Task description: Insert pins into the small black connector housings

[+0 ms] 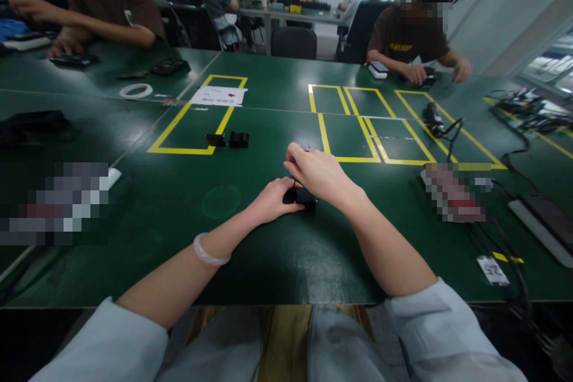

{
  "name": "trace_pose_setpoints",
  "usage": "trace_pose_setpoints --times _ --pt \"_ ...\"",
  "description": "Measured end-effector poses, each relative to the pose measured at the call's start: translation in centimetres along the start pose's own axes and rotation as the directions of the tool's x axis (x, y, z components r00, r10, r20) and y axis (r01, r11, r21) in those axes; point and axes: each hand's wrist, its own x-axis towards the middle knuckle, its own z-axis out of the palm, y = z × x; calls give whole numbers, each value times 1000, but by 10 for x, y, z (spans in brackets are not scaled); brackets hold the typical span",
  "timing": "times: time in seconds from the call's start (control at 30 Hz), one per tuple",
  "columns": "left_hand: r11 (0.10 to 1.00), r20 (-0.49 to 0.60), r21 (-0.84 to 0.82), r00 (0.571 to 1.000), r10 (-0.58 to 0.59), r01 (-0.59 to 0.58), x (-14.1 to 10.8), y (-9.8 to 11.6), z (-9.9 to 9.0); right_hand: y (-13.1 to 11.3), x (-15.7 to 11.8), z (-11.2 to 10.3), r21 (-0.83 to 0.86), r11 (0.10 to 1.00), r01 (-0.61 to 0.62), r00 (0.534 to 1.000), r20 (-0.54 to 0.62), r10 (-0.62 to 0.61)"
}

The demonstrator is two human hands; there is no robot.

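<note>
A small black box-shaped part (pixel 306 198) rests on the green table in front of me. My left hand (pixel 278 198) is closed around its left side, thumb along the near edge. Directly above it is my right hand (pixel 317 172), its fingers curled in a pinch. A thin dark shaft shows under those fingers, pointing down at the part; what it belongs to is hidden by the hand. Farther off to the left lie two more black pieces, a flat upright one (pixel 216 140) and a blocky one (pixel 239 139).
Yellow tape outlines (pixel 351 159) mark the table (pixel 286 262). A paper sheet (pixel 219 96) and a white tape roll (pixel 135 91) lie back left. On the right are a black cylindrical device (pixel 433 118), a blurred-out device (pixel 452 191) and cables (pixel 532 108). Co-workers sit across the table.
</note>
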Motion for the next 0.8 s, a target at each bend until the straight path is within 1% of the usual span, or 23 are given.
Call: trace_pose_setpoints --times 0.37,0.5,0.8 --pt "1000 -1 21 1000 -8 8 0 -1 1 -1 1 -1 19 1000 -25 999 21 24" --pt "1000 -4 17 1000 -9 9 0 0 1 -1 0 -2 39 999 -32 999 13 32" --pt "1000 -5 17 1000 -20 20 0 0 1 0 0 0 21 1000 -12 1000 -1 12"
